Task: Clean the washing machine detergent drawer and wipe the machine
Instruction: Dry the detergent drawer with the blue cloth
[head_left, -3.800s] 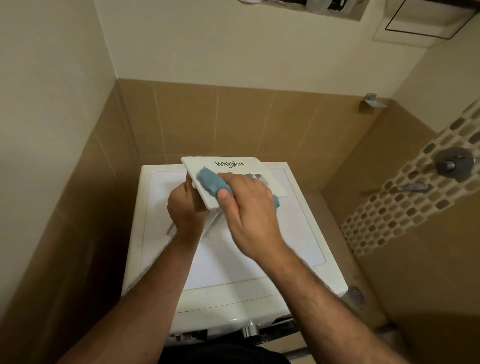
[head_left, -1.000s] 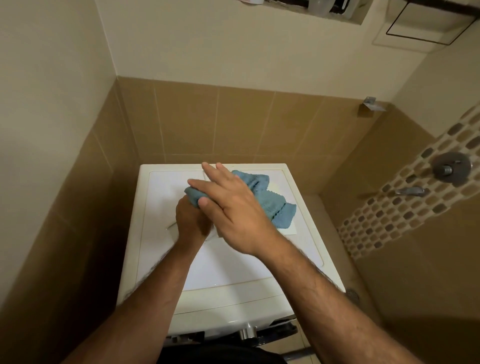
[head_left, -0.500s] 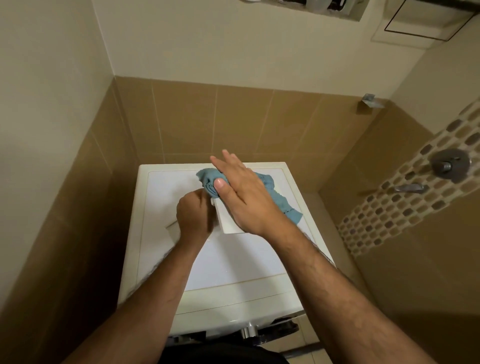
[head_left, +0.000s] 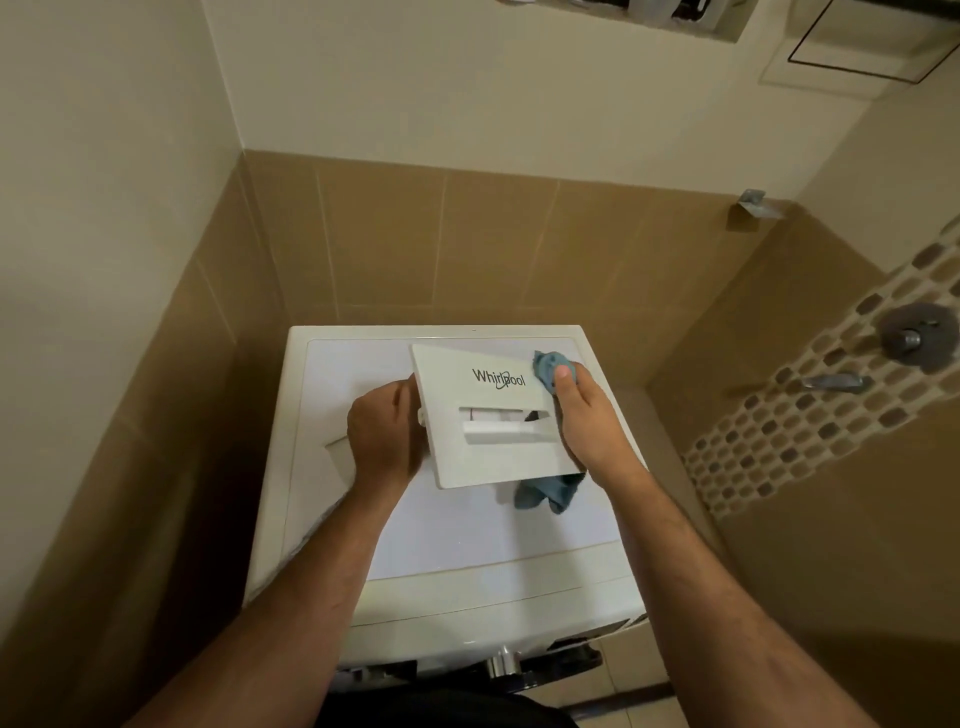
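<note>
The white detergent drawer (head_left: 491, 413) is held above the washing machine's top (head_left: 467, 530), its Whirlpool front panel facing me. My left hand (head_left: 382, 434) grips the drawer at its left edge. My right hand (head_left: 584, 415) holds a blue cloth (head_left: 549, 364) against the panel's right edge, thumb on the cloth. More of the cloth hangs out below the panel's lower right corner. The drawer's body behind the panel is hidden.
The white machine stands in a corner, with a tan tiled wall close on the left and behind. A shower valve (head_left: 917, 338) and spout (head_left: 834, 383) stick out of the mosaic wall on the right. A metal bracket (head_left: 753, 203) sits on the back wall.
The drawer has turned so its front panel faces me again. My right hand with the cloth has moved from the drawer's top to the panel's right edge.
</note>
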